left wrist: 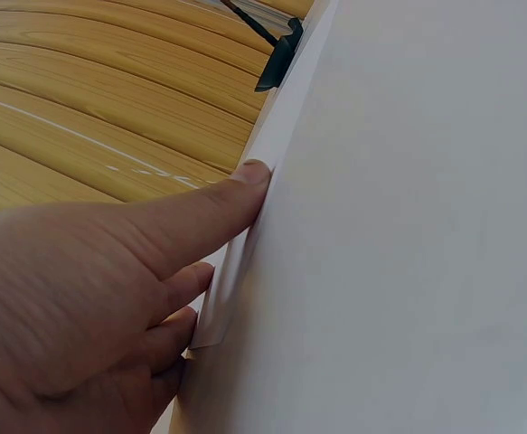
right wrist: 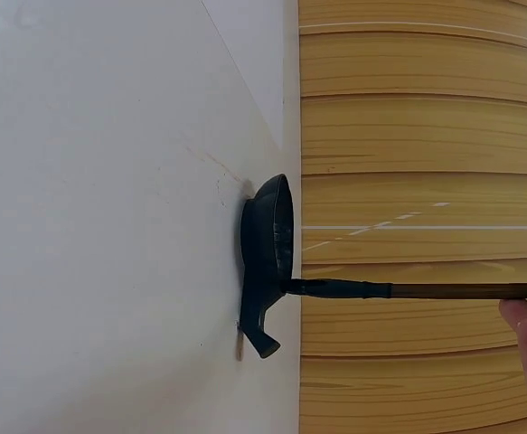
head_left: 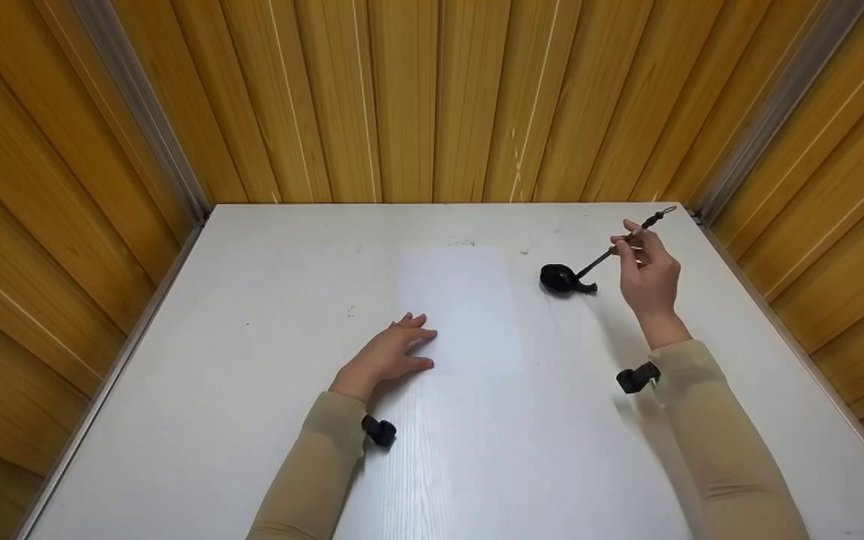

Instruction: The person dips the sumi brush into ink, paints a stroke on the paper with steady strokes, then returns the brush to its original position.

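While working at a white surface [head_left: 177,405], touches at left, with the left grip [head_left: 387,354], the left edge of a white sheet of paper [head_left: 469,307]. Holds that grip loosely spread, with thumb straight and fingers apart from it, resting against the paper without clasping it. Wears on a tan left sleeve [head_left: 308,472] a small black wrist device [head_left: 381,433]. To the right of the sheet, has a black gourd-shaped dish [head_left: 556,278] lying on the surface, near the sheet and left of the right grip [head_left: 649,277], with stem pointing toward that grip but apart from it. Pinches with the right grip, between thumb and fingers set nearly together, a dark brush [head_left: 595,263], well up the handle. Slants it down leftward from the grip, with lower end at the dish's stem-side rim and looped end rising past the fingers to the right. Cannot tell of any contact between tip and dish floor. Holds the right grip above the surface.
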Motion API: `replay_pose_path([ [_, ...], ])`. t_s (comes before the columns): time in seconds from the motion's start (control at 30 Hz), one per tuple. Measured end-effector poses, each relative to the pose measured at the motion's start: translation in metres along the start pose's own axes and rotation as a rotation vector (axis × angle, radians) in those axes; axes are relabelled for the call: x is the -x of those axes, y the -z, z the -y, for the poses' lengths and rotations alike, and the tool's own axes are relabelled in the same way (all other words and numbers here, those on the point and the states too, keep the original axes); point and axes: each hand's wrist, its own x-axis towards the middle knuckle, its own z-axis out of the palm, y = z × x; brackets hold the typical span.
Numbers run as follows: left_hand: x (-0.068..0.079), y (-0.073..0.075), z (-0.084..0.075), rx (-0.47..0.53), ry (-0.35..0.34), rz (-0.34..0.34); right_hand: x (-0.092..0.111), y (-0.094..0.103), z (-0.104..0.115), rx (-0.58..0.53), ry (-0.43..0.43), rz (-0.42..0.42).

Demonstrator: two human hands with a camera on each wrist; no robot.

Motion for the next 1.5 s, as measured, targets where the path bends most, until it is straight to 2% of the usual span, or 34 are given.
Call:
replay_pose_path([
  [0.1,0.0,0.0,0.0,0.004,-0.006,-0.002,0.0,0.0,0.0,-0.002,-0.019,-0.013],
  [0.2,0.0,0.0,0.001,-0.001,-0.007,-0.001,0.001,0.001,0.0,-0.019,-0.078,-0.044],
  [0.27,0.0,0.0,0.001,-0.005,-0.008,0.0,0.002,0.003,-0.001,-0.031,-0.156,-0.085],
  [0.37,0.0,0.001,0.001,-0.004,-0.01,0.0,0.006,0.008,-0.004,-0.086,-0.333,-0.182],
  [0.47,0.0,0.001,0.002,-0.003,-0.013,0.0,0.011,0.015,-0.008,-0.226,-0.542,-0.303],
  [0.63,0.001,0.001,0.001,0.002,-0.01,0.004,0.019,0.027,-0.013,-0.568,-0.849,-0.507],
  [0.73,0.001,0.001,0.001,0.01,-0.002,0.006,0.023,0.032,-0.014,-0.72,-0.987,-0.584],
  [0.83,0.002,0.001,0.0,0.01,0.005,0.005,0.024,0.035,-0.014,-0.826,-1.075,-0.619],
  [1.0,0.001,0.0,0.0,0.003,0.013,-0.002,0.024,0.033,-0.009,-0.942,-1.159,-0.612],
  [1.13,0.0,-0.001,0.001,0.002,0.021,-0.001,0.021,0.025,0.002,-0.973,-1.176,-0.568],
  [1.37,0.0,0.0,0.001,0.011,0.025,-0.002,0.017,-0.001,0.023,-0.985,-1.122,-0.478],
  [1.5,0.0,-0.001,0.002,0.009,0.018,-0.007,0.019,-0.022,0.034,-0.917,-1.046,-0.399],
])
